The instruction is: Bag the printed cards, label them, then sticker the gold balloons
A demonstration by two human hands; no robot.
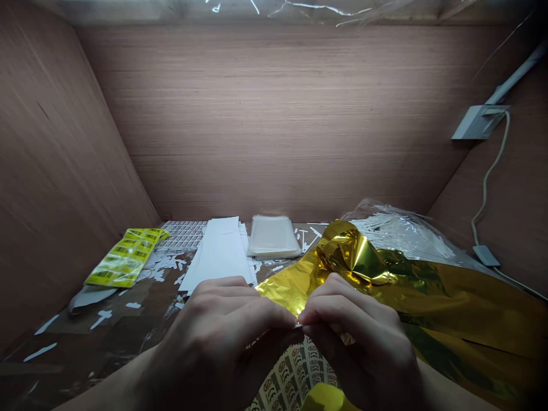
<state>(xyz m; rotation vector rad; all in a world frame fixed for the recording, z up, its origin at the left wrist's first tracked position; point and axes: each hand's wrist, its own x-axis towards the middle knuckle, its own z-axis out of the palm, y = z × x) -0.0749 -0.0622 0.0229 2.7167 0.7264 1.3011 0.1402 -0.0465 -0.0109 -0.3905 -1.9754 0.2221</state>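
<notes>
My left hand point(222, 328) and my right hand point(359, 334) meet at the front centre, fingertips almost touching. Both are closed in a pinch on a small white sliver point(298, 326), most of it hidden by the fingers. Just beyond the fingertips lies crumpled gold foil point(285, 288), which spreads away to the right. Below the hands shows a sheet of printed labels point(295, 371) with small black symbols and red marks. A yellow-gold piece point(327, 398) covers part of that sheet at the bottom edge.
White paper sheets point(222, 251) and a stack of clear plastic sleeves point(274, 235) lie at the back. Yellow barcode labels point(128, 257) and paper scraps point(103, 318) are on the left. A clear bag of white sticks point(406, 234) sits back right, near a cable point(485, 188).
</notes>
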